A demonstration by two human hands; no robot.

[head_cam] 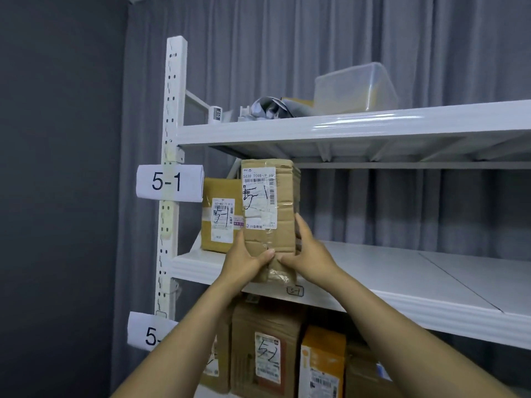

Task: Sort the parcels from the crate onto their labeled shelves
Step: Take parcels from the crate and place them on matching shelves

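Observation:
A tall brown cardboard parcel [268, 214] with a white label hand-marked 5-1 stands upright at the front edge of the white shelf [388, 271] tagged 5-1. My left hand [247, 258] grips its lower left side and my right hand [309, 254] grips its lower right side, thumbs on the front face. Just behind it to the left stands another brown parcel [221, 222], also marked 5-1. A paper sign reading 5-1 [170, 183] is wrapped on the white upright post.
The shelf below holds several parcels, one marked 5-2 [267, 354], next to an orange box [323, 366]. The top shelf [359, 123] carries a clear plastic tub [355, 87] and grey wrapping. A grey curtain hangs behind. The 5-1 shelf is bare to the right.

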